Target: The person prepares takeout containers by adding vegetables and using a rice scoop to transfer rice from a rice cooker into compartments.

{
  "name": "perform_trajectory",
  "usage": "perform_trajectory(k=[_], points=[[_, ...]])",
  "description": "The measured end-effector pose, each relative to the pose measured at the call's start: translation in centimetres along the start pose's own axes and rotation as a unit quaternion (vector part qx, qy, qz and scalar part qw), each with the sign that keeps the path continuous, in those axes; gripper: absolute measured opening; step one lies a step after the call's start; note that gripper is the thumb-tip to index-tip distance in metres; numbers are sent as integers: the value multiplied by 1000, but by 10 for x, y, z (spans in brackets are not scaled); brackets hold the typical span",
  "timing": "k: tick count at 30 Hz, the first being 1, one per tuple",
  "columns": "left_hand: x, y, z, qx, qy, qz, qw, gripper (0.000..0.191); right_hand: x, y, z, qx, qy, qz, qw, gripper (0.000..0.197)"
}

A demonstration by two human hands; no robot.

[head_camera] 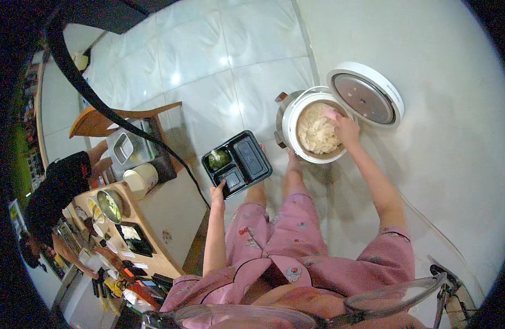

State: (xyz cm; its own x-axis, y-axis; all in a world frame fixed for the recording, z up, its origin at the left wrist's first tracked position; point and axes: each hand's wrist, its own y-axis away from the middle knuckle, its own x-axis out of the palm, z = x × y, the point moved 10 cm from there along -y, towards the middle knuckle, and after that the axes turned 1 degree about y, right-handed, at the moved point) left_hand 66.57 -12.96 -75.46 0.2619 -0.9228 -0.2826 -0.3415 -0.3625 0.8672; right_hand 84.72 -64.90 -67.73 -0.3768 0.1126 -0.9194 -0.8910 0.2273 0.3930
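Note:
My left hand [218,193] grips the near left corner of a black compartment food tray [247,183], thumb over the rim. In its far left compartment sits a tied clear bag of something green [219,159]; the other two compartments hold no food. My right hand [347,130] is over the rice cooker [291,130], holding a pink rice paddle [331,113] by its handle. The paddle's blade meets the cooked rice [316,129], which fills much of the pot. Hinged back to the right, the cooker's white lid [396,98] shows its metal underside.
A wooden counter [164,246] on the left bears a metal bowl [110,205] and another black tray [143,246] with rice. Behind it a person in a black shirt [65,185] reaches towards clear plastic containers [131,150]. A black cable [96,98] hangs across the left. A cord [433,226] runs along the floor.

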Motion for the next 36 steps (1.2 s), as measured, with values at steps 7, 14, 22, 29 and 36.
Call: perform_trajectory(k=[7,14,22,29,36], points=[[30,9,-18,39,12,33,999,32,56,-6,-22,52,-214,105,970,35],[40,22,-27,57,9,35,998,22,1,30,-25,57,-310,61,947,38],[38,16,-20,56,4,32,998,21,24,28,29,-38,-156,75,984,39],[20,17,-21,35,-14,11,999,28,13,34,-3,5,-129,-33,991,34],[25,2,-15,27,-4,37,999,32,28,33,-16,78,-86,25,993,40]])
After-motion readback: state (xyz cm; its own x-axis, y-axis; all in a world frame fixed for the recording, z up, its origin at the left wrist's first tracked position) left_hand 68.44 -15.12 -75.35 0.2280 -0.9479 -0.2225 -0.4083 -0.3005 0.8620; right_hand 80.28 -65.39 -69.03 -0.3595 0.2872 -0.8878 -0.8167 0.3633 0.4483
